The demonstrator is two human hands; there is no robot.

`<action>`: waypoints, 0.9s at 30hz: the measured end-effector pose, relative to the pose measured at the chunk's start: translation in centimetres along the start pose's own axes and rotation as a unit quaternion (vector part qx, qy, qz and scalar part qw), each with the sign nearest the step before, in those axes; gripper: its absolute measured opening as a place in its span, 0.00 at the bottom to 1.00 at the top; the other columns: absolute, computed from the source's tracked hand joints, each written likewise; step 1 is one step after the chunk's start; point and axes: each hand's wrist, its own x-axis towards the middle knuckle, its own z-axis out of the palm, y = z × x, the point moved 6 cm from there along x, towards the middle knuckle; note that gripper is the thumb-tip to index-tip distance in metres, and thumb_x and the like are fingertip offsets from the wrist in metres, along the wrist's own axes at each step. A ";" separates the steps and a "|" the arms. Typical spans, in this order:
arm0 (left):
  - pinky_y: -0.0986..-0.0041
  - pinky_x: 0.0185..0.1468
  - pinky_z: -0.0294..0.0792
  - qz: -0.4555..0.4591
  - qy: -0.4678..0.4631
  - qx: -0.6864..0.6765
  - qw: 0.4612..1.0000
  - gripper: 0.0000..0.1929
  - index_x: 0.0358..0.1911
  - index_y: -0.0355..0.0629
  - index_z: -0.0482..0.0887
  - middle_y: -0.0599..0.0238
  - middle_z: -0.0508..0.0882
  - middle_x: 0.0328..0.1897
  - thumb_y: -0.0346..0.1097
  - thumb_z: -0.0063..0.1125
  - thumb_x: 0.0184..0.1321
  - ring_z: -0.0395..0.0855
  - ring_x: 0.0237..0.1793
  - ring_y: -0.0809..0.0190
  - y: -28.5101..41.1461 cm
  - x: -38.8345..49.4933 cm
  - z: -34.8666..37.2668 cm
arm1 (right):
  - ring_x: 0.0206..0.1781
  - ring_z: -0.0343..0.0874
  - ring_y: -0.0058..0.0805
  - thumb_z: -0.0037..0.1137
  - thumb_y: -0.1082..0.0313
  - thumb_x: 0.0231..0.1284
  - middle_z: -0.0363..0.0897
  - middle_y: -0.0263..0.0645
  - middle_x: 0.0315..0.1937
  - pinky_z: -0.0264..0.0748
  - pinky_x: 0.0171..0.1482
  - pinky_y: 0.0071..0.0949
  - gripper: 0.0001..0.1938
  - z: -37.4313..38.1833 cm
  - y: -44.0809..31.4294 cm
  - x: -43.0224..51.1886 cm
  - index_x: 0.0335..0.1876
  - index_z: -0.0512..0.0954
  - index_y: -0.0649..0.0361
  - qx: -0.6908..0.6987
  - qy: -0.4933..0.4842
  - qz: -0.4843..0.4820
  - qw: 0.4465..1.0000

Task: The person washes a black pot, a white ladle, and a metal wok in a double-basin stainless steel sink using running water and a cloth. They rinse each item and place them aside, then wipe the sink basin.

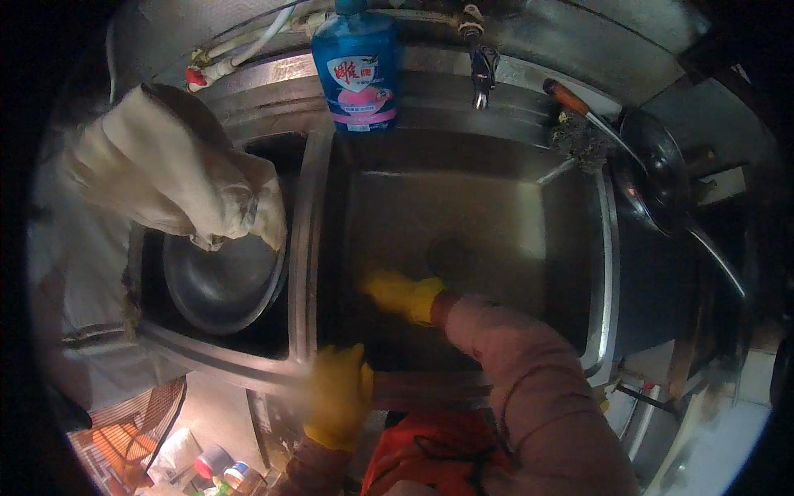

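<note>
Both my hands wear yellow rubber gloves. Over the right basin of a stainless steel sink (484, 204) is my right hand (403, 294), blurred by motion. Its fingers point left, and whether they hold anything cannot be made out. A dark round patch, perhaps the drain, shows in the basin beyond my right wrist. My left hand (338, 397) is at the sink's front rim, close to the divider (305, 248) between the two basins. Its fingers look bent and partly blurred; their grip is unclear. A blue detergent bottle (356, 74) stands on the back ledge.
A metal bowl (220, 285) sits in the left basin, with beige cloth (180, 161) partly covering it. A tap (482, 68) rises behind. At right are metal scouring wool (580, 139), a wooden handle (564, 96) and dark pans (657, 155). Jars (214, 462) lie low left.
</note>
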 end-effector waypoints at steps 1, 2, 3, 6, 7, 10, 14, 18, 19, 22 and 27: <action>0.45 0.69 0.74 -0.013 -0.003 -0.003 1.000 0.15 0.58 0.35 0.85 0.49 0.89 0.54 0.29 0.62 0.69 0.85 0.54 0.40 -0.4 -0.5 -0.2 | 0.64 0.83 0.48 0.52 0.72 0.72 0.84 0.48 0.62 0.81 0.63 0.45 0.20 -2.2 -1.2 -1.0 0.68 0.81 0.58 0.160 -0.033 0.059 0.985; 0.45 0.69 0.74 -0.028 -0.007 -0.006 1.000 0.15 0.57 0.35 0.85 0.50 0.89 0.54 0.29 0.62 0.69 0.85 0.54 0.40 -0.8 -0.9 -0.2 | 0.62 0.84 0.44 0.51 0.72 0.74 0.85 0.46 0.60 0.82 0.60 0.43 0.20 -4.9 -2.4 -1.3 0.68 0.81 0.59 0.288 -0.046 0.119 0.949; 0.45 0.69 0.74 -0.033 -0.008 0.002 0.999 0.15 0.57 0.35 0.85 0.50 0.89 0.54 0.30 0.62 0.69 0.86 0.53 0.41 -1.0 -1.1 -0.3 | 0.60 0.85 0.39 0.49 0.71 0.75 0.86 0.43 0.58 0.84 0.57 0.40 0.20 -7.9 -3.5 -2.0 0.68 0.80 0.60 0.407 -0.040 0.186 0.893; 0.45 0.68 0.75 -0.012 -0.017 -0.004 1.000 0.15 0.57 0.35 0.86 0.50 0.89 0.53 0.30 0.63 0.68 0.86 0.52 0.41 -0.1 0.4 0.0 | 0.57 0.86 0.35 0.51 0.64 0.79 0.86 0.41 0.57 0.84 0.53 0.36 0.19 -11.9 8.0 0.1 0.70 0.79 0.57 0.307 0.307 0.186 0.881; 0.45 0.68 0.75 0.001 -0.021 -0.019 1.000 0.16 0.57 0.35 0.86 0.50 0.89 0.53 0.30 0.63 0.68 0.86 0.52 0.41 0.2 1.0 0.4 | 0.65 0.82 0.38 0.55 0.62 0.78 0.83 0.44 0.66 0.82 0.63 0.39 0.21 -13.3 13.9 2.6 0.72 0.77 0.55 0.424 0.249 0.183 0.851; 0.48 0.66 0.78 -0.029 -0.036 -0.021 0.999 0.17 0.58 0.36 0.87 0.51 0.89 0.51 0.32 0.66 0.67 0.88 0.51 0.44 -0.5 0.5 -0.1 | 0.61 0.84 0.37 0.59 0.55 0.78 0.85 0.41 0.62 0.80 0.63 0.34 0.23 -15.9 8.5 6.5 0.72 0.77 0.54 0.482 0.363 0.162 0.781; 0.51 0.64 0.80 -0.028 -0.024 -0.020 0.999 0.16 0.56 0.37 0.88 0.53 0.89 0.48 0.32 0.69 0.66 0.88 0.49 0.49 -0.4 -0.1 0.1 | 0.58 0.84 0.34 0.62 0.51 0.77 0.85 0.39 0.61 0.79 0.60 0.31 0.25 -15.3 1.2 9.8 0.72 0.77 0.54 0.455 0.378 0.166 0.789; 0.50 0.63 0.81 -0.035 -0.013 -0.028 0.999 0.16 0.55 0.37 0.89 0.53 0.88 0.47 0.31 0.69 0.65 0.88 0.47 0.48 -0.7 -0.6 0.0 | 0.67 0.80 0.37 0.65 0.53 0.76 0.81 0.43 0.65 0.76 0.68 0.36 0.26 -14.7 -7.3 5.8 0.72 0.76 0.57 0.518 0.353 0.118 0.770; 0.50 0.63 0.81 -0.026 0.003 -0.035 0.999 0.16 0.55 0.37 0.89 0.53 0.88 0.47 0.30 0.70 0.64 0.88 0.47 0.47 -0.6 -0.4 0.1 | 0.60 0.82 0.39 0.65 0.57 0.75 0.82 0.43 0.58 0.77 0.61 0.37 0.20 -14.5 -8.3 4.5 0.65 0.78 0.56 0.419 0.399 0.076 0.812; 0.50 0.61 0.81 -0.011 0.042 -0.040 0.998 0.16 0.54 0.37 0.89 0.53 0.88 0.47 0.30 0.71 0.63 0.87 0.47 0.46 -0.4 -0.3 0.2 | 0.54 0.83 0.47 0.67 0.64 0.70 0.83 0.46 0.51 0.79 0.56 0.41 0.14 -13.5 -13.6 0.7 0.56 0.81 0.55 0.209 0.411 -0.074 0.885; 0.50 0.56 0.81 0.017 0.081 -0.016 0.996 0.13 0.47 0.38 0.90 0.53 0.88 0.43 0.32 0.73 0.60 0.87 0.43 0.45 -0.2 -0.2 -0.1 | 0.56 0.82 0.55 0.67 0.68 0.66 0.83 0.49 0.51 0.79 0.58 0.43 0.15 -9.4 -17.8 -2.3 0.57 0.82 0.57 0.203 0.164 -0.096 0.961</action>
